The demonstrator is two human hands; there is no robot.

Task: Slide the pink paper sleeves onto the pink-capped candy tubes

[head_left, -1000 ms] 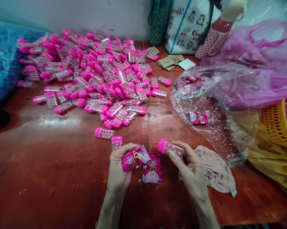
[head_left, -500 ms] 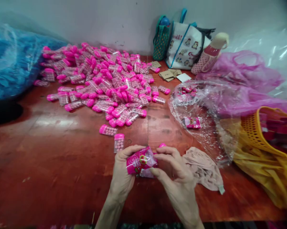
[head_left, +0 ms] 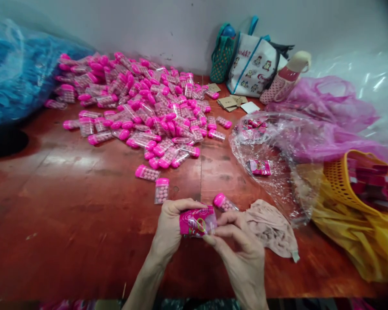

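Between both hands is a pink printed wrapper (head_left: 197, 221) with a clear patch near its right end. My left hand (head_left: 169, 226) grips its left end, thumb along the top edge. The right end is pinched by the fingertips of my right hand (head_left: 240, 245). Whether a candy container sits inside the wrapper, I cannot tell. Just behind my right fingers lies a pink-capped candy container (head_left: 224, 201) full of small pink balls. Another upright-facing container (head_left: 162, 190) lies beyond my left hand, with one more container (head_left: 147, 172) beside it.
A large heap of candy containers (head_left: 142, 103) covers the back of the red table (head_left: 84, 215). At right are a beige cloth (head_left: 271, 228), a clear plastic bag (head_left: 277, 142) with pink wrappers, and a yellow basket (head_left: 337, 176). A blue-filled bag (head_left: 22, 77) stands left.
Both hands have shifted slightly right with the wrapper, which now lies flatter. The clear piece visible under it before is hidden. The candy container behind my right hand has come into fuller view.
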